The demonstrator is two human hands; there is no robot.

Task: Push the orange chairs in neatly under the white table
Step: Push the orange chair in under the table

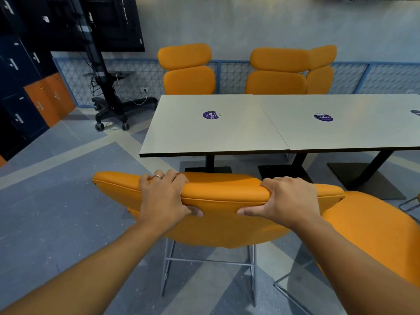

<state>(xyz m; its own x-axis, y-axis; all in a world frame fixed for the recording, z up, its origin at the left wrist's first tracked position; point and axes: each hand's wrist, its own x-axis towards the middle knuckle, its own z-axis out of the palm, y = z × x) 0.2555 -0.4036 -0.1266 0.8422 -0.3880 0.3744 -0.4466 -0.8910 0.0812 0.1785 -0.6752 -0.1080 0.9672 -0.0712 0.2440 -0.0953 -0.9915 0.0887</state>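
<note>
Grey tiled floor point(56, 201), black wheeled screen stand point(109, 87) at 10 o'clock. White rectangular table point(216, 135) at 12, just beyond orange padded chair with metal legs point(222, 226). Backrest long axis 9-to-3, top edge gripped by left hand point(162, 196) and right hand point(288, 201), fingers curled over, thumbs pressed on near face. Probably push toward 12. Second orange padded chair point(375, 235) close at 3.

I see a white surface point(227, 137) of two tops butted at a seam. A round purple sticker point(211, 115) lies on the left top, a second sticker point(323, 117) on the right top, and a third sticker point(415, 112) is cut off at the right edge. Its black bases point(284, 173) sit on the grey patterned floor point(56, 212), as do the near orange chair point(222, 223) and, far left, a wheeled black stand point(109, 110).
</note>
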